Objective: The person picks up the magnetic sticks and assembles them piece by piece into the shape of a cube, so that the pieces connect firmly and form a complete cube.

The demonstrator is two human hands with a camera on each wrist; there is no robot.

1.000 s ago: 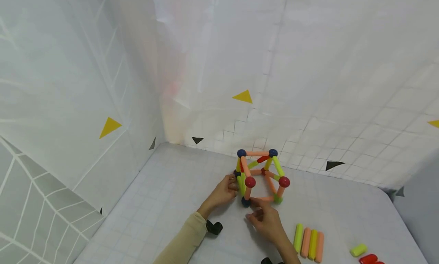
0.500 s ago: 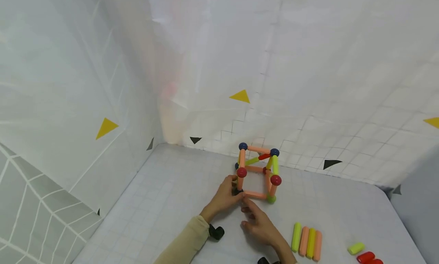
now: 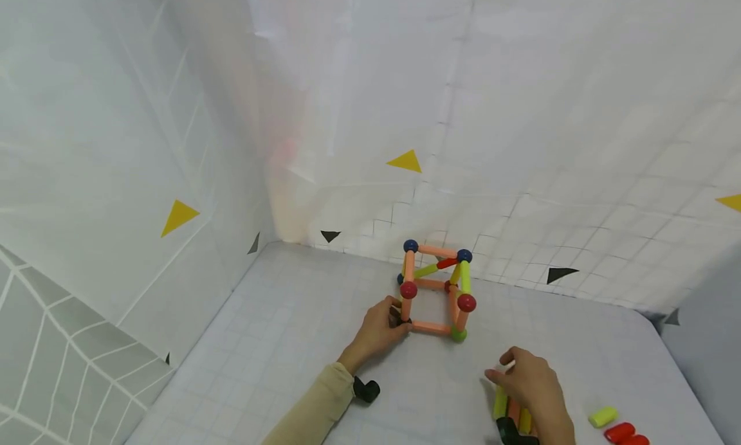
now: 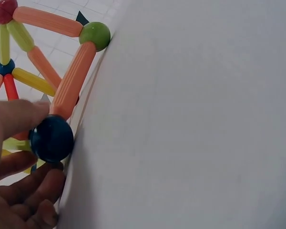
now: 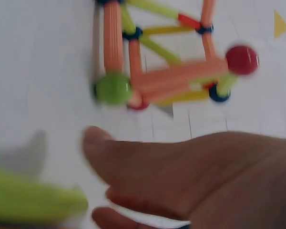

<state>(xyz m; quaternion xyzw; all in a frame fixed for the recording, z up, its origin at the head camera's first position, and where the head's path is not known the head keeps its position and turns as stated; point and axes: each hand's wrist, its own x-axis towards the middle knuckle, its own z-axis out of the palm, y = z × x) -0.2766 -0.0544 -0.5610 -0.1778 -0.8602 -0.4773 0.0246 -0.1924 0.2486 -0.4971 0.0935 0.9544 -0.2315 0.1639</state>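
Note:
A box-shaped frame of magnetic sticks (image 3: 431,328) and coloured balls stands on the white table. My left hand (image 3: 376,329) is at its near left bottom corner, with thumb and fingers around the dark blue ball (image 4: 52,138). A green ball (image 3: 458,334) forms the near right bottom corner, and two red balls (image 3: 408,290) sit on the front uprights. My right hand (image 3: 531,381) hovers over a row of loose sticks, partly covering them; nothing shows in its loosely bent fingers. Nearest its thumb lies a light green stick (image 5: 33,195).
Right of the row lie a short light green stick (image 3: 603,417) and short red sticks (image 3: 620,432). A white sheet wall (image 3: 347,143) rises close behind the frame, with another sheet on the left. Black wrist mounts (image 3: 366,390) sit at both wrists.
The frame has turned slightly and its front shifted left. My left hand has taken hold of the corner ball. My right hand has left the frame and moved right, over the loose sticks.

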